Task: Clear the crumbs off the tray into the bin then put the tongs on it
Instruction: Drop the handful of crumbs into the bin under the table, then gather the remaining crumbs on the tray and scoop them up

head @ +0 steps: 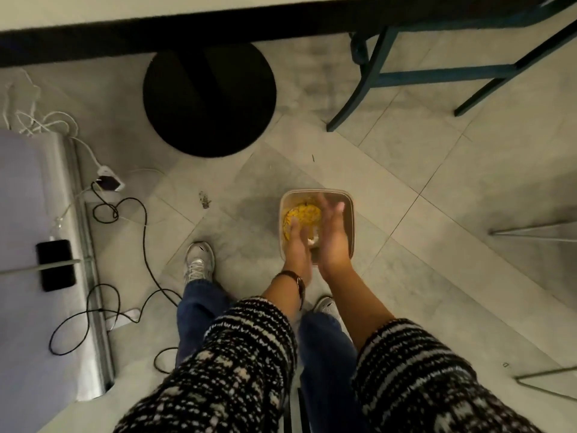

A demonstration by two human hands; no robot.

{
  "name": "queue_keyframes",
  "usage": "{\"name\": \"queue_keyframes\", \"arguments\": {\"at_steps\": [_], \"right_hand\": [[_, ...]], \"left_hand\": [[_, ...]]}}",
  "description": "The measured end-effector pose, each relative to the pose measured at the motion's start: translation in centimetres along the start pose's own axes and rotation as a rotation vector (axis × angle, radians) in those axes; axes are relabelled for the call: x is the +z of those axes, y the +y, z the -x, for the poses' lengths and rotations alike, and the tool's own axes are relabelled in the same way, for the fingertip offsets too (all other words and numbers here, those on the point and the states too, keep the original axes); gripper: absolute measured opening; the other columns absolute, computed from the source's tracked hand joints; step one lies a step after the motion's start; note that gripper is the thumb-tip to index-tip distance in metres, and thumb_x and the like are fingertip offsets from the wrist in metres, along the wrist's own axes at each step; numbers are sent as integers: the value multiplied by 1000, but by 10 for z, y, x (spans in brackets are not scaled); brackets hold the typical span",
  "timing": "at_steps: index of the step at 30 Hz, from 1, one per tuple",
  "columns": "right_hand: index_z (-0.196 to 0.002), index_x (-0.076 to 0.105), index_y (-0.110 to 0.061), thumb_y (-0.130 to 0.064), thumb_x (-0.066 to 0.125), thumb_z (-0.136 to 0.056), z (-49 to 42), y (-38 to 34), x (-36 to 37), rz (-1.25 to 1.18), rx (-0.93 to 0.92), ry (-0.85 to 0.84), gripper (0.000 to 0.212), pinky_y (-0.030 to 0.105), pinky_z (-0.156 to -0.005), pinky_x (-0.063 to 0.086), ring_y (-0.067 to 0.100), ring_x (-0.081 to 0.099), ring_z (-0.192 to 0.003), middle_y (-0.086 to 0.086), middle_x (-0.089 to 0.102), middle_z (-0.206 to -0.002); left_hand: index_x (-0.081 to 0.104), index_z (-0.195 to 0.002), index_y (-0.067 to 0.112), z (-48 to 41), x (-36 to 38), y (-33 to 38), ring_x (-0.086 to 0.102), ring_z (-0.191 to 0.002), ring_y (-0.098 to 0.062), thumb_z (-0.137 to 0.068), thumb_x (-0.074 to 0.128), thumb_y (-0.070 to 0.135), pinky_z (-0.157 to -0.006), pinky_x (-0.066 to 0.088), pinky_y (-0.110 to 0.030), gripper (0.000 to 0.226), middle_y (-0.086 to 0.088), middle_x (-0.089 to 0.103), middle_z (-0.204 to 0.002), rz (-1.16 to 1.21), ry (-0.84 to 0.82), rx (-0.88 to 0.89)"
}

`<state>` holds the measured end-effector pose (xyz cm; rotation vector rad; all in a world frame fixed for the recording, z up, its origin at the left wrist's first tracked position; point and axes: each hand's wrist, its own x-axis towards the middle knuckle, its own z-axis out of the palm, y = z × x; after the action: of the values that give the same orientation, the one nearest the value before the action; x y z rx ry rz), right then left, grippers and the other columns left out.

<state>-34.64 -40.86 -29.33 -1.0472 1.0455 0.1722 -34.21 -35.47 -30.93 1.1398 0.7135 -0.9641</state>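
Both hands hang over the bin (349, 214) on the tiled floor (437, 182), palms facing each other: the left hand (298, 246) low, the right hand (332, 235) just beside it, its straight fingers (331, 210) blurred. Yellow scraps (304, 214) lie inside the bin. A round black pedestal base (209, 98) stands beyond, cables (131, 245) trail left, and a phone (56, 265) lies at far left.

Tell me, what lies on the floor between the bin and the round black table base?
Head view: bare grey floor tile between the bin and the black table base, apart from one tiny dark speck.
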Motion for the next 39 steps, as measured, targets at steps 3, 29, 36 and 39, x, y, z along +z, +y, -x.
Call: {"name": "queue_keyframes", "arguments": {"at_steps": [3,29,36,39], "right_hand": [[-143,35,-30,-87,25,-67,17,16,-9,225,115,22,95,49,-118,9,19,24,-142,3,29,-154],[-124,56,-19,-32,50,-94,277,-221,303,828,-639,-79,33,22,-98,34,11,49,-118,0,54,-132],[-82,67,-12,-25,58,-91,233,-249,363,774,-696,-240,18,23,-71,48,9,59,-72,0,66,-79],[-79,63,-14,-26,54,-93,209,-260,378,755,-559,-306,21,38,-74,54,18,63,-72,6,68,-77]], "left_hand": [[32,-142,20,50,10,31,34,-136,-25,-83,23,71,-113,23,-53,79,-3,36,-147,73,-62,29],[49,-130,10,353,-194,376,53,-117,-19,-98,34,17,-84,45,-8,35,-8,54,-133,-257,-26,561],[48,-131,13,321,-214,430,52,-120,-19,-99,32,19,-106,33,-32,36,-7,54,-133,-228,65,547],[49,-130,10,310,-220,453,50,-122,-24,-99,32,16,-105,34,-33,35,-10,53,-133,-188,126,545]]}}
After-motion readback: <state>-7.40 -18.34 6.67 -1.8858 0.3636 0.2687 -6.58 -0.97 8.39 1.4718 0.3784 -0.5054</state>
